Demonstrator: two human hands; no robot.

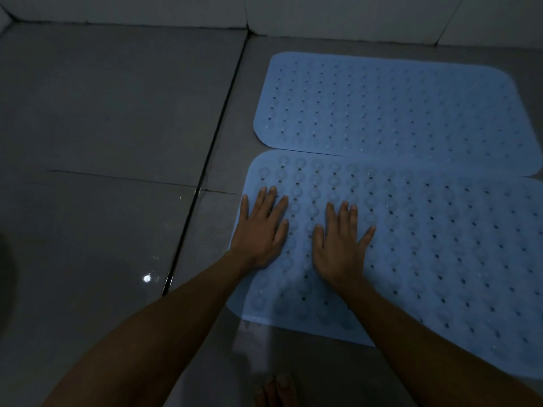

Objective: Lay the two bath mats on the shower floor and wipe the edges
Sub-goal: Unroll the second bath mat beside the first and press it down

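Observation:
Two light blue perforated bath mats lie flat on the grey tiled floor, side by side. The far mat (396, 107) sits near the wall, and the near mat (440, 245) touches or slightly overlaps its front edge. My left hand (263, 227) presses flat on the near mat's left end, fingers straight and spread. My right hand (340, 242) presses flat just beside it on the same mat, fingers spread too. Neither hand holds anything.
Grey floor tiles (102, 113) stretch to the left, with a dark grout line (211, 160) running diagonally beside the mats. A pale wall base (323, 16) borders the far side. Toes of a bare foot (279, 389) show at the bottom edge.

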